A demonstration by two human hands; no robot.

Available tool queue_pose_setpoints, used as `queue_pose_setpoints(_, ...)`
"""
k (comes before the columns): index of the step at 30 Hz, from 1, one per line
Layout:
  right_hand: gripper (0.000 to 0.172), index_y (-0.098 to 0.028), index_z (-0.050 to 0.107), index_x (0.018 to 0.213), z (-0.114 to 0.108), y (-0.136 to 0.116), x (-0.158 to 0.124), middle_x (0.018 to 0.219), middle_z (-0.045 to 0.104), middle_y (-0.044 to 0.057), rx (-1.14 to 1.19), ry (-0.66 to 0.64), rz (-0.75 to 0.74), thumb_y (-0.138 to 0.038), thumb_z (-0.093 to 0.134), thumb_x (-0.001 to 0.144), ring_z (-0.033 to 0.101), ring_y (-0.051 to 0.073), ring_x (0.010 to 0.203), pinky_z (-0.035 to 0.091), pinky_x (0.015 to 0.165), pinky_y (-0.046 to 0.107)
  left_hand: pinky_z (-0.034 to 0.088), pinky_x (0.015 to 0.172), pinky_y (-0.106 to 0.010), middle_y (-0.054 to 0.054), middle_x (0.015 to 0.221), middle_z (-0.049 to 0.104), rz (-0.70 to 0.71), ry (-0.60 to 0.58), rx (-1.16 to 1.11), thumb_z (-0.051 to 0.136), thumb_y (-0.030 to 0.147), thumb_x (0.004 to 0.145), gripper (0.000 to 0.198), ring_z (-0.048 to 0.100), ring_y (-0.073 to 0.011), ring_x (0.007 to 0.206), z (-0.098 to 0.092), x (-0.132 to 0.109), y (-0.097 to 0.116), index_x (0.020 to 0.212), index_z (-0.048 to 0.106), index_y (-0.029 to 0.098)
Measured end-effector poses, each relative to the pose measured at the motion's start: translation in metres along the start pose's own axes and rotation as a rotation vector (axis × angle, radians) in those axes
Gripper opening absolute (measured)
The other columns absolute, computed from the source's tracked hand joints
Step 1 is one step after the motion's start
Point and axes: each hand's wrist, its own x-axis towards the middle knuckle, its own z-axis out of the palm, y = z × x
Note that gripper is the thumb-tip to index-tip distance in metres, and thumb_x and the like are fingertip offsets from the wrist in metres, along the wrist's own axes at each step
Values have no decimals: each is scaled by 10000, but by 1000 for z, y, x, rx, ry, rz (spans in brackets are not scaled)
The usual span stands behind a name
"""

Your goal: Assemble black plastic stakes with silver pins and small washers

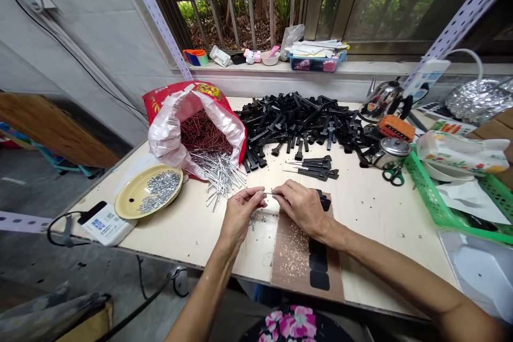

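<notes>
My left hand (pixel 240 212) and my right hand (pixel 301 206) meet near the table's front, fingers pinched on a thin metal nail (pixel 267 192) held level between them. A black plastic piece (pixel 324 202) shows under my right hand's fingers. Small silver bits (pixel 253 219) lie below my left hand. A loose heap of silver nails (pixel 219 172) spills from a red and white bag (pixel 188 123) just beyond my left hand. A few finished black pieces with nails (pixel 315 167) lie beyond my right hand.
A big pile of black plastic parts (pixel 298 117) fills the table's far middle. A yellow dish (pixel 136 204) of small silver bits sits at left, by a white box (pixel 106 223). A kettle (pixel 382 99), scissors (pixel 393 175) and a green basket (pixel 430 197) stand at right.
</notes>
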Motion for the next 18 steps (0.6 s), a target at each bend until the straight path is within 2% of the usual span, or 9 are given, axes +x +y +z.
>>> queue_pose_setpoints(4,181,-178,643,903,-4,1,-2,840,638,53,-93,5,-47,-215,467,923,562,164,805,399,658,260,479,631,-215,-17,642,663,22,-17,68,772,277,655,261,608,-102,593,2,1,-4,843,694,113)
queue_pose_setpoints(8,248,-182,650,876,-7,3,-4,802,634,51,-135,-6,-68,-242,422,954,543,171,780,386,658,281,474,635,-219,-21,654,670,45,-22,121,762,277,666,248,611,-107,603,4,0,-6,844,696,117)
queue_pose_setpoints(13,249,-175,641,941,-5,7,-7,824,633,56,-80,-1,-62,-263,410,967,548,165,796,392,674,271,474,649,-233,-20,650,665,55,-28,156,752,293,675,242,609,-117,611,7,0,-5,838,701,121)
queue_pose_setpoints(18,286,-165,636,889,-4,8,-7,798,607,52,-43,-31,-30,-257,379,975,545,152,741,400,640,260,466,647,-224,-17,653,665,55,-29,176,754,289,671,233,602,-111,613,9,-1,-5,831,707,126)
